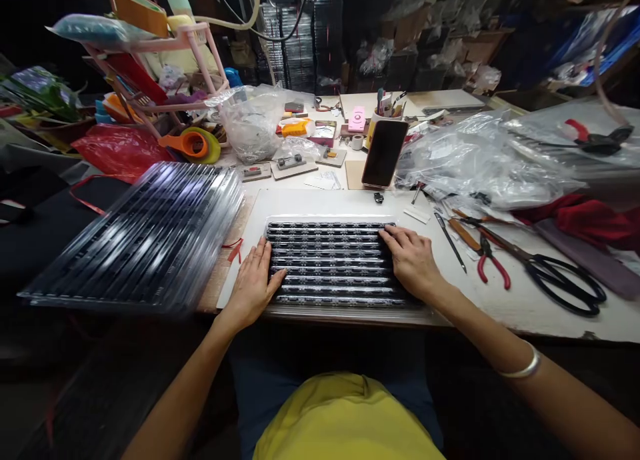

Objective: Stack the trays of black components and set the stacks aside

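- The bench (pixel 525 307) is a pale, scuffed board, pretty cluttered toward the back and both sides.
- Off to the left, a big stack of clear trays (pixel 145 240) sits tilted, partly hanging over the bench edge.
- On the right there's a heap of clear plastic bags (pixel 480 160), looks like more trays inside but it's too crinkly to be sure.
- Dead centre near the front edge lies the ribbed tray (pixel 333 263), dark rows under a clear cover, flat on the bench.
- Black-handled scissors (pixel 555 277) lie right of it, blades toward the tray.
- A dark phone (pixel 384 152) stands propped upright behind the tray.
- Left hand (pixel 253 283) lies flat along the tray's left end, grip loose and open, fingers stretched out, nothing held.
- Right hand (pixel 413 260) presses palm-down on the tray's right end, fingers spread on the top rows, also holding nothing.
- Red-handled pliers (pixel 490 263) sit between the right hand and the scissors.
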The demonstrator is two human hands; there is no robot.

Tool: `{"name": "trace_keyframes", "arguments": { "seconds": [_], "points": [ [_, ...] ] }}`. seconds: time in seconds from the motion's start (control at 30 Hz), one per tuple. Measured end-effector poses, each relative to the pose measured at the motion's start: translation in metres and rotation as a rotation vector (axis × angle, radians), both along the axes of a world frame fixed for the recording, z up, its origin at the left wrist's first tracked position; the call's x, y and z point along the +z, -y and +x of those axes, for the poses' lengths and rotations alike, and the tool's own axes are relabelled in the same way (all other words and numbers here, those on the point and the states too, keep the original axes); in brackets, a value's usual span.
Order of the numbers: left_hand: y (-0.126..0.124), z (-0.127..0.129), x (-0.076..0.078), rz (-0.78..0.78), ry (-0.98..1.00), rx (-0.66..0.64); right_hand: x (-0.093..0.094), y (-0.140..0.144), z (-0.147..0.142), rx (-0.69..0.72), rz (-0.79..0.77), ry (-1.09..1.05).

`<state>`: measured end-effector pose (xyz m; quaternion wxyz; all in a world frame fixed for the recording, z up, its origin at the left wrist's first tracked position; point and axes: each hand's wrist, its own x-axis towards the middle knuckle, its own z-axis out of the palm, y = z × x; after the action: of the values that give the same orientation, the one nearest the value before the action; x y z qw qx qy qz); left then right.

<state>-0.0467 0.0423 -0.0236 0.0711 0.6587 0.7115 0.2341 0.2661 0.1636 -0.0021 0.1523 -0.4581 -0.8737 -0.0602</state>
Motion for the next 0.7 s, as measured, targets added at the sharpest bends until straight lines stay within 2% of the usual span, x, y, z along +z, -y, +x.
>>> {"name": "trace_keyframes", "arguments": {
  "seconds": [0.07,0.17,0.23,0.37,0.5,0.6,0.7],
  "points": [
    [0.001,-0.003,0.002,0.031,0.12,-0.015,-0.004,0.001,-0.002,-0.007,0.026,0.02],
    [0.005,-0.01,0.009,0.071,0.292,-0.004,-0.008,0.003,0.006,-0.024,0.069,-0.122],
    [0.009,-0.016,0.015,0.05,0.317,-0.028,-0.013,0.007,0.021,0.022,0.037,-0.221],
    [0.028,-0.027,0.03,-0.07,0.231,-0.18,-0.023,0.022,0.065,0.232,-0.103,-0.243],
    [0.06,-0.032,0.04,-0.205,0.104,-0.339,-0.026,0.049,0.102,0.304,-0.175,-0.243],
    [0.079,-0.029,0.035,-0.248,-0.058,-0.37,-0.026,0.07,0.109,0.284,-0.199,-0.247],
    [0.085,-0.022,0.017,-0.144,-0.148,-0.307,-0.027,0.083,0.104,0.241,-0.153,-0.252]
  ]
}}
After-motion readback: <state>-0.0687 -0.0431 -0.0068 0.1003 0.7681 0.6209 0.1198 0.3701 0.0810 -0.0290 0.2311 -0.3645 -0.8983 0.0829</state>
